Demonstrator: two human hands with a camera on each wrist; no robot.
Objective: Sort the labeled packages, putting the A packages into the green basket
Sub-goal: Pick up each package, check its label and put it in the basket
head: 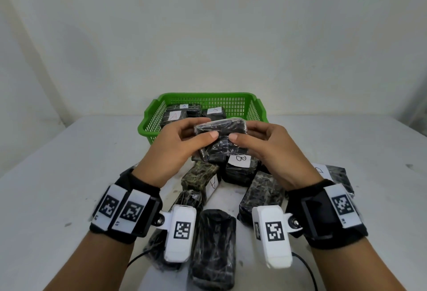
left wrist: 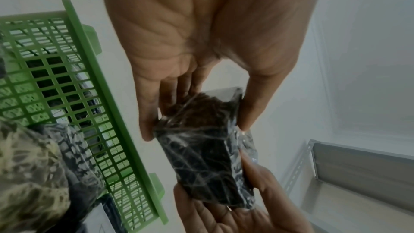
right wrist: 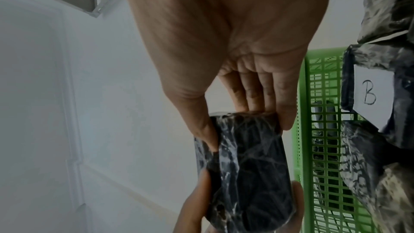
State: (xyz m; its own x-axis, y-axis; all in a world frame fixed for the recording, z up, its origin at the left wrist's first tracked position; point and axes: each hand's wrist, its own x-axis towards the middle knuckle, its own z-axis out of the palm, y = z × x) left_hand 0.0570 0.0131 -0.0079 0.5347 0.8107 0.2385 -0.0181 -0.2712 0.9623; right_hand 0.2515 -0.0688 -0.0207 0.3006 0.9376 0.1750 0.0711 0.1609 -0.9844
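Observation:
Both hands hold one black plastic-wrapped package (head: pixel 220 129) in the air just in front of the green basket (head: pixel 152 117). My left hand (head: pixel 205 128) pinches its left end between thumb and fingers. The right hand (head: pixel 243 132) pinches the right end the same way. No label shows on the held package (left wrist: pixel 206 148) in any view. In the right wrist view the package (right wrist: pixel 246 174) stands on end beside the basket wall (right wrist: pixel 302 112). Three packages marked A (head: pixel 174 115) lie inside the basket.
A pile of wrapped packages lies on the white table (head: pixel 69 175) under my wrists. One is marked B (head: pixel 240 168), one marked A (head: pixel 203 177), and one at the right (head: pixel 332 173) has a partly seen label. A grey metal shelf (left wrist: pixel 358 166) stands off to the side.

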